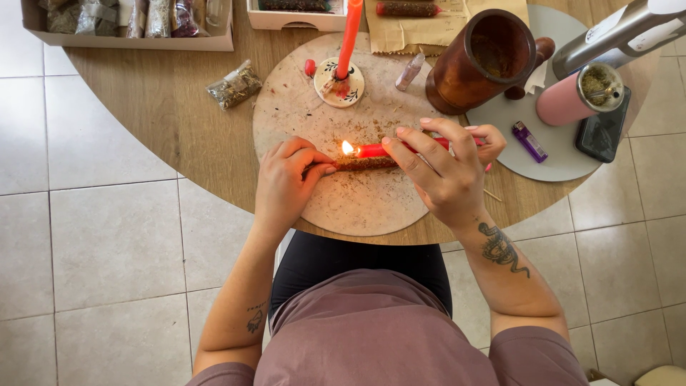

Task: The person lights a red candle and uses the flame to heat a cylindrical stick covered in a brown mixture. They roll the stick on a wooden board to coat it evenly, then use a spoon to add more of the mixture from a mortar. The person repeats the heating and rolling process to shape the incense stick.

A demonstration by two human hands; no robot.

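From the head camera, the left hand [286, 182] pinches the end of a candle covered in herbs [364, 164], which lies on the round board [357, 207] on the worktop [171, 114]. The right hand [446, 168] holds a lit red candle [379, 149] flat just above it, with the flame [348, 148] near the left fingers. A tall red candle [349, 36] stands in a holder [340, 82] behind.
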